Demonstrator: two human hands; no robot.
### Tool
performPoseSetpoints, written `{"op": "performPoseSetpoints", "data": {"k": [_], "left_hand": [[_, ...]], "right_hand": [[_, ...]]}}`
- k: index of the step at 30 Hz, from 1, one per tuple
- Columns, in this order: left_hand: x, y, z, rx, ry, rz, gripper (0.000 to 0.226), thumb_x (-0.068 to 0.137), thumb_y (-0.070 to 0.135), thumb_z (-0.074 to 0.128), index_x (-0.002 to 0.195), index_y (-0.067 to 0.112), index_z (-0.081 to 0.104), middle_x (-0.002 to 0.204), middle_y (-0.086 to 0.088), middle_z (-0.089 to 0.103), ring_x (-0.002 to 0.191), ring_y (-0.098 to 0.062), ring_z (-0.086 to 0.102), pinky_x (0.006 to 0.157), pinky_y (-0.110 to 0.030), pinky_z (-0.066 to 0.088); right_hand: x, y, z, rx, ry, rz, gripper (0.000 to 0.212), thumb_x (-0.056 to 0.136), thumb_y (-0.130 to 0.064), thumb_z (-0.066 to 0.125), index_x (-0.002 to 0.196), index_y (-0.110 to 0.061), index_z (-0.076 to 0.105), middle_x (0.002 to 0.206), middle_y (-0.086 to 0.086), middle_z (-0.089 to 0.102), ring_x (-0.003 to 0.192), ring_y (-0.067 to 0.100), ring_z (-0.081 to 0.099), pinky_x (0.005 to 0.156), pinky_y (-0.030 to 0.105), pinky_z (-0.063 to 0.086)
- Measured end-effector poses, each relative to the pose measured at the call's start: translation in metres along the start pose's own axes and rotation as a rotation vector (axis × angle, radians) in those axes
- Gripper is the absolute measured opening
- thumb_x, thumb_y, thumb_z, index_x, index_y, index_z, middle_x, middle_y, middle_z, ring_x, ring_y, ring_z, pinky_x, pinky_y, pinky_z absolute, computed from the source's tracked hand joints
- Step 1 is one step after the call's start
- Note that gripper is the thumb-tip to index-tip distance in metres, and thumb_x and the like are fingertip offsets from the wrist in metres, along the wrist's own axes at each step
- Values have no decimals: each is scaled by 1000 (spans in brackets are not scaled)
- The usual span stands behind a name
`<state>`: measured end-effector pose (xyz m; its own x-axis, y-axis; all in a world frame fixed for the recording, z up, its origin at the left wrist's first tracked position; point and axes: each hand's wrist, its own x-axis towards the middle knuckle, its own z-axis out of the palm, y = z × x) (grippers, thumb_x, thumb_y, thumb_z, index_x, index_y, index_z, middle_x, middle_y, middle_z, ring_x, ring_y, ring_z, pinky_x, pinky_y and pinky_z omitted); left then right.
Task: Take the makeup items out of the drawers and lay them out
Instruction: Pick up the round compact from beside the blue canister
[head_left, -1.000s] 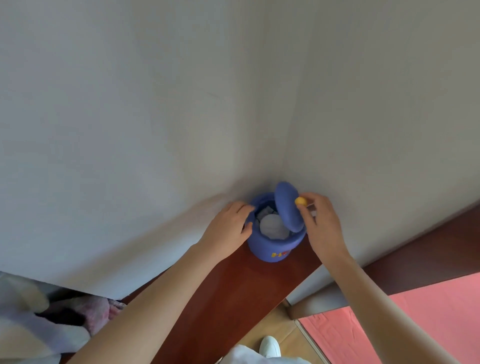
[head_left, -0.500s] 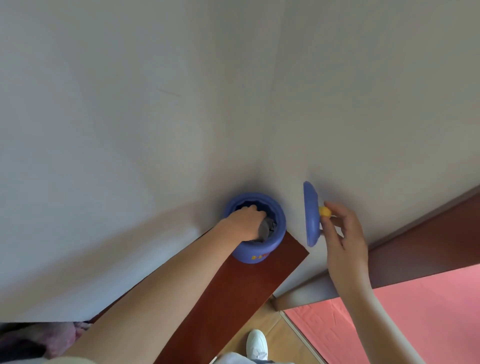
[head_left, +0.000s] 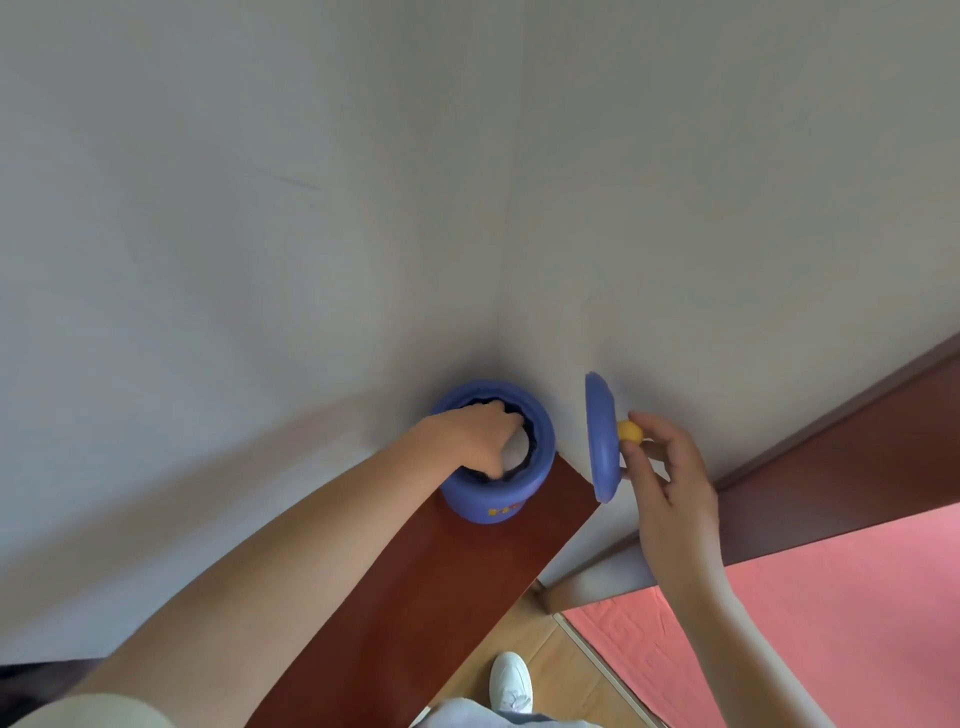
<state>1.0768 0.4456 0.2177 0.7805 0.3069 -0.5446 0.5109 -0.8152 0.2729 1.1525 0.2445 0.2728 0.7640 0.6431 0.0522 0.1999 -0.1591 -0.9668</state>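
Nearest, a white shoe (head_left: 511, 680) stands on the wood floor (head_left: 524, 623) beside a pink mat (head_left: 831, 623); above them a narrow red-brown ledge (head_left: 441, 597) runs into the corner of the walls (head_left: 260, 208). At its far end sits a blue jar (head_left: 493, 501), close to the ledge's right edge; the left hand (head_left: 475, 436) is sunk into its mouth over a pale round item (head_left: 518, 449), fingers hidden, so whether they grasp it I cannot tell. The item looks light, perhaps soft; best pinched at its rim and drawn straight up, the mouth being tight. The right hand (head_left: 670, 483) pinches the yellow knob (head_left: 629, 431) of the lid (head_left: 601, 441), held on edge clear of the jar; walls hem two sides, open room lies rightward.
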Motion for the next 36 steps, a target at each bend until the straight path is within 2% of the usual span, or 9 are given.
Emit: {"op": "performPoseSetpoints", "data": {"k": [7,10,14,17,22,24,27,31,36], "left_hand": [[-15,-10,-19,-139,26,14,8,71,29,60,76,27,55,85,3,62,88,-18,62,82,-40,53],[-20,-12,-15,-169,51,52,26,63,36,65,87,34,55,89,8,62,90,-15,62,81,-40,53],[-31,-16,-12,-242,178,83,71,63,39,69,130,33,44,119,10,56,108,-13,54,89,-34,48],[-50,-17,-13,-318,327,66,76,66,36,70,136,39,38,126,7,47,113,-14,49,90,-30,44],[-108,-26,8,-377,609,-38,79,71,39,68,141,37,32,130,6,39,121,-14,39,97,-25,36],[-127,-36,27,-409,665,-115,78,70,44,69,139,36,35,127,6,39,119,-14,40,94,-24,35],[-147,-51,61,-430,601,-259,75,71,46,72,137,37,36,128,7,34,120,-13,38,91,-23,35],[-158,-61,110,-316,430,-384,79,71,48,69,139,32,33,133,4,32,125,-15,34,95,-28,41],[-164,-62,153,-252,338,-465,79,73,44,68,141,28,31,135,1,31,123,-18,35,91,-27,43]], "right_hand": [[4,8,15,-17,-60,-2,21,94,-23,51,102,-42,53,105,-12,63,95,11,63,72,10,45],[7,9,21,-6,-78,-8,21,94,-24,51,100,-44,52,108,-10,62,95,12,63,76,16,48],[11,14,26,-7,-85,-1,20,94,-27,51,98,-47,52,107,-11,62,96,13,63,82,31,51],[16,15,30,-25,-76,-20,20,94,-27,51,98,-46,52,108,-12,62,96,9,62,81,30,51],[28,15,45,-165,-152,-141,17,93,-23,54,107,-32,57,107,-5,57,87,-6,57,70,10,46],[34,16,55,-291,-216,-259,20,92,-16,56,111,-22,60,106,-4,56,86,0,58,75,14,46],[42,20,68,-471,-296,-393,19,92,-18,56,110,-18,61,106,-5,56,97,15,58,80,30,48],[50,24,79,-667,-373,-411,22,93,-20,53,114,-18,61,114,3,56,107,21,51,81,34,44],[51,27,87,-731,-384,-497,21,91,-14,57,110,-13,65,108,9,60,103,28,55,77,35,45]]}}
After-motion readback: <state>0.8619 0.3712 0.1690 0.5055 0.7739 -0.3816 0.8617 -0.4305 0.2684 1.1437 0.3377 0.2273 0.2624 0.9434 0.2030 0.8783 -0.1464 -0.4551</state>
